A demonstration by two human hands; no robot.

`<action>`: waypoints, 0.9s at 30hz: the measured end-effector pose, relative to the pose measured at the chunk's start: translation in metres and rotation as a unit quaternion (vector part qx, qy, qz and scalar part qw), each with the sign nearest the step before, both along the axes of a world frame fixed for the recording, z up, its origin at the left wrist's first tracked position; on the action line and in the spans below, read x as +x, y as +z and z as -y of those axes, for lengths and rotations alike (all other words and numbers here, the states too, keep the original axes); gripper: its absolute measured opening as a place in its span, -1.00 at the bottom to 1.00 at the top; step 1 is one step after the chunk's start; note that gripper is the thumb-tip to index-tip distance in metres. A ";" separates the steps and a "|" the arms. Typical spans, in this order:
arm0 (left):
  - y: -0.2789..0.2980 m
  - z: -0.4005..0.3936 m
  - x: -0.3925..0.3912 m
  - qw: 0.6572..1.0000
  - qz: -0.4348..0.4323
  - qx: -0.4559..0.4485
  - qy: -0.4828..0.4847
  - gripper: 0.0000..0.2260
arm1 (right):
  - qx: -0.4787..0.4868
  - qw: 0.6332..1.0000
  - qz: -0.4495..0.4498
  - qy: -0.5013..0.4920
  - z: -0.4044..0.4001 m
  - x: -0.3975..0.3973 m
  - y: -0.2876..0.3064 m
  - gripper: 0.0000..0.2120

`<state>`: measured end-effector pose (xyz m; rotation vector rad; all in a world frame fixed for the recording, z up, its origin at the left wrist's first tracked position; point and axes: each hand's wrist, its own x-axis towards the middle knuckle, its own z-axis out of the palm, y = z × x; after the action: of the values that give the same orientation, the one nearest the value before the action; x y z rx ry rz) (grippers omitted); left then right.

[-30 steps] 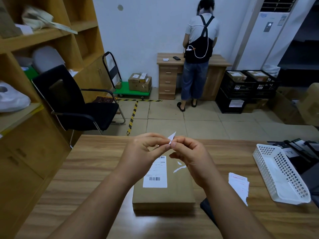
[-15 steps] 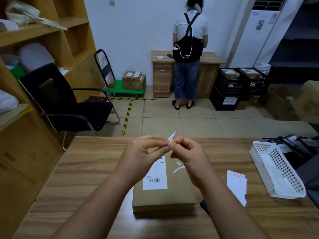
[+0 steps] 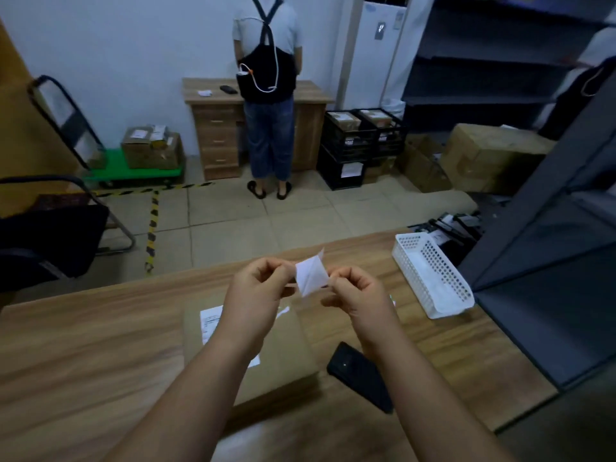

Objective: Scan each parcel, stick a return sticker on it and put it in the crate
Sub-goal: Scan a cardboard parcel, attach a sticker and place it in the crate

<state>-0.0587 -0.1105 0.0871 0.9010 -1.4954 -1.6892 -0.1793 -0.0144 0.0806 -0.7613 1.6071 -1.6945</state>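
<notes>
White small paper sticker was pinched between my two hands above the wooden table. My left hand gripped its left edge with curled fingers, my right hand gripped the right edge the same way. Sticker hung in the air, creased, touching no parcel. Flat brown cardboard parcel with a white shipping label lay on the table right under my forearms, partly hidden by the left one. Black flat phone-like device lay just right of the parcel. White perforated plastic basket sat at the table's far right. Black plastic crates holding boxes stood on the floor far away, beside a person facing a wooden desk.
</notes>
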 end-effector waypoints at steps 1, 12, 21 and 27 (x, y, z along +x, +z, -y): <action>-0.003 -0.005 -0.013 1.000 -0.003 0.004 -0.004 -0.87 | 0.014 0.999 0.019 -0.024 -0.008 -0.010 -0.002 -0.81; -0.043 -0.067 -0.181 0.989 0.102 -0.059 -0.092 -0.89 | 0.089 0.991 0.038 -0.097 -0.070 -0.157 -0.039 -0.85; -0.089 -0.105 -0.356 0.964 0.201 -0.068 -0.157 -0.87 | 0.184 0.975 -0.057 -0.110 -0.111 -0.325 -0.095 -0.87; -0.121 -0.088 -0.386 0.981 0.166 0.089 -0.033 -0.85 | 0.204 0.974 -0.023 -0.095 -0.109 -0.384 -0.134 -0.90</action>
<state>-0.4445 -0.0223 -0.0337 1.2952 -1.6198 -1.8076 -0.5632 0.0945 -0.0532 -0.4539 2.0282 -1.4069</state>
